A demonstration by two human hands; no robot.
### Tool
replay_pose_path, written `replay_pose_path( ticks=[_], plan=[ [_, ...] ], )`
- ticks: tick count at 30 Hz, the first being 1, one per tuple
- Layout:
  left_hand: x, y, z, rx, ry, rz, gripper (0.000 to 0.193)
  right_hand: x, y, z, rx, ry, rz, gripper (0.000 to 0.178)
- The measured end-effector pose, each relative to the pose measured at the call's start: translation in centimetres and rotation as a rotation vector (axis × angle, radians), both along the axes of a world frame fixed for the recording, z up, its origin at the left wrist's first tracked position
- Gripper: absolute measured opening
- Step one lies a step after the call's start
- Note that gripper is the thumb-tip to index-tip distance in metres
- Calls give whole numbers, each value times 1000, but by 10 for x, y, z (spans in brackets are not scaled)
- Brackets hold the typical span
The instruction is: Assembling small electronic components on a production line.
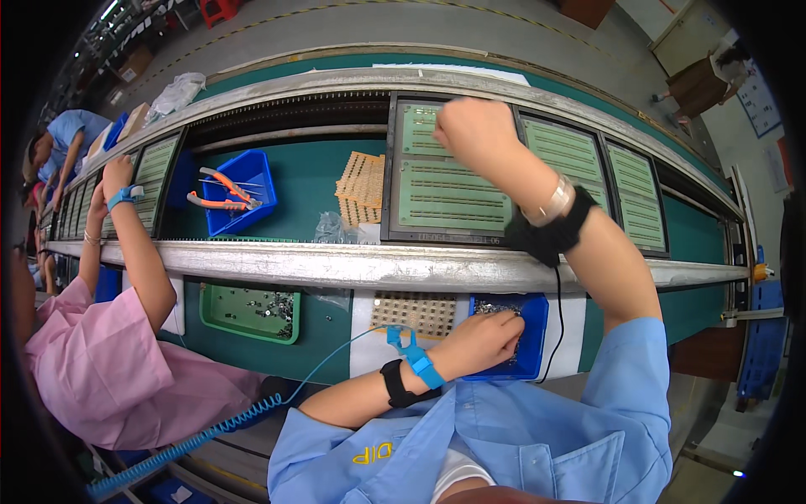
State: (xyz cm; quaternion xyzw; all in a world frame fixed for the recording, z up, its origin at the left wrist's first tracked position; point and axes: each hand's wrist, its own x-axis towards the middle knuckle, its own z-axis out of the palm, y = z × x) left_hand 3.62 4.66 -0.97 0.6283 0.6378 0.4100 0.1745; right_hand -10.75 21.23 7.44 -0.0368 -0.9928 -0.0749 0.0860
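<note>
My left hand (474, 343), with a blue wrist strap (424, 367) and a black band, bends over a blue bin (540, 336) of small metallic parts. Its fingers are drawn together at the bin's inner edge; anything between them is too small to make out. My right hand (478, 130) is closed over the upper green circuit board (420, 144) in a black carrier frame (391, 197). Its fingertips are hidden behind the knuckles. A second green board (453, 195) with rows of slots lies below it in the same frame.
Metal rails (336, 265) run along the line. Orange-handled pliers (222, 191) lie in a blue bin (267, 197) beside a tan perforated stack (361, 186). Nearer are a green tray (252, 336) and a tan perforated block (411, 313). A pink-sleeved co-worker (109, 361) works at left.
</note>
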Motion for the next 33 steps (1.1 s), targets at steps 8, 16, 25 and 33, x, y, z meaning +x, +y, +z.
replay_pose_path(
  ticks=[8,16,25,33],
  plan=[
    [-13,-25,6,141,-1298,172,13,157,-27,33,-656,-80,258,7],
    [-27,-31,12,238,-1474,99,29,202,-26,-4,-1163,-30,256,10],
    [-32,-32,15,152,-1314,158,31,184,-15,4,-964,-137,331,11],
    [-68,-40,44,287,109,438,14,72,26,13,-716,138,68,13]
  ],
)
